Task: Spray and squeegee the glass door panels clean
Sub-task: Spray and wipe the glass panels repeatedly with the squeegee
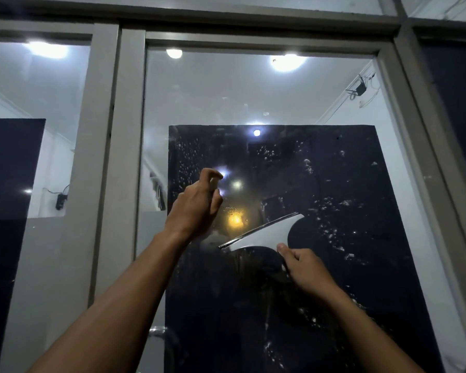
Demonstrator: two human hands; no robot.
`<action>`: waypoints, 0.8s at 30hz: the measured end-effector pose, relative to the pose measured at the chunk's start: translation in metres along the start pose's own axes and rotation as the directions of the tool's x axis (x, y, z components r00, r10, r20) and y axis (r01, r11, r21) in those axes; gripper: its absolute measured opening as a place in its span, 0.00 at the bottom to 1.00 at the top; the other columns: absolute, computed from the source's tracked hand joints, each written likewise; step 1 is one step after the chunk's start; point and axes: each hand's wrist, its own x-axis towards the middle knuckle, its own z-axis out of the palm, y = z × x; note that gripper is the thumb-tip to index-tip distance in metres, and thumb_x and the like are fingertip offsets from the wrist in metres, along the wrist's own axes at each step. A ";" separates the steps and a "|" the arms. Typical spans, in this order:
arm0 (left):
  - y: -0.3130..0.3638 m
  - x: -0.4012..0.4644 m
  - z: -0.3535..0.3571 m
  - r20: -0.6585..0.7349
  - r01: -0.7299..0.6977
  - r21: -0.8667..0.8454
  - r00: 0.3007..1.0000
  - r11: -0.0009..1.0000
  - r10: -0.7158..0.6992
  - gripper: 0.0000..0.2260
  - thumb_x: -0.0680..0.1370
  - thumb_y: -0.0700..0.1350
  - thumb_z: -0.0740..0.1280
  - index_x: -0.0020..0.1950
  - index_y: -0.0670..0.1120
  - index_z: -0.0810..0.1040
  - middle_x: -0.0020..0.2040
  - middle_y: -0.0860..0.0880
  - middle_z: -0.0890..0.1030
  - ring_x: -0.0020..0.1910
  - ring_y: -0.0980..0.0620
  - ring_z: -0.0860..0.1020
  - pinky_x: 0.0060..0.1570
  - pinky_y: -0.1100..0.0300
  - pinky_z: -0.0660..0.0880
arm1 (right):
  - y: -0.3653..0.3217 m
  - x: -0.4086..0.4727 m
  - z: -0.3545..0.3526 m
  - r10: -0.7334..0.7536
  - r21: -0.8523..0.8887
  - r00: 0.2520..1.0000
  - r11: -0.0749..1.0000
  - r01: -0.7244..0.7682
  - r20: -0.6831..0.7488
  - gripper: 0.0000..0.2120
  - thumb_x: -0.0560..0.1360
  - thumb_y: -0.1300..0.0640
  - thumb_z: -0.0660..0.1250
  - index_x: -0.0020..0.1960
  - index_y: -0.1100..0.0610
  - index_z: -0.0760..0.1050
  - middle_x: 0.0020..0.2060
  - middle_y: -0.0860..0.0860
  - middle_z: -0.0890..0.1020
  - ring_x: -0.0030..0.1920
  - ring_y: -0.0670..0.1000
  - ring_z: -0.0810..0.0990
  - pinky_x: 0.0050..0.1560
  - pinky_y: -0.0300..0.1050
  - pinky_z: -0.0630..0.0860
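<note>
Upper centre of the frame, the clear glass door panel (253, 90) lies open above both raised hands. The grey metal door frame (124, 130) bounds it at left, top and right; the white squeegee (264, 232) crosses mid-pane.

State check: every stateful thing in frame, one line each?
Left hand: raised, fingers curled round a small spray bottle, mostly hidden.
Right hand: grips the handle of the white squeegee.
White squeegee: blade tilted, held up at the glass.
Framed glass door panel: droplets and foam over the dark sheet behind it, not yet wiped dry.
Ceiling lights: on.
</note>
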 end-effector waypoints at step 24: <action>-0.008 -0.037 0.009 -0.048 0.068 -0.067 0.996 0.995 -0.072 0.18 0.79 0.53 0.57 0.69 0.60 0.63 0.44 0.48 0.81 0.39 0.46 0.80 0.43 0.43 0.80 | -0.036 0.063 0.031 0.140 0.112 0.990 0.984 -0.140 0.013 0.26 0.83 0.42 0.55 0.38 0.58 0.78 0.39 0.56 0.82 0.45 0.58 0.81 0.48 0.46 0.74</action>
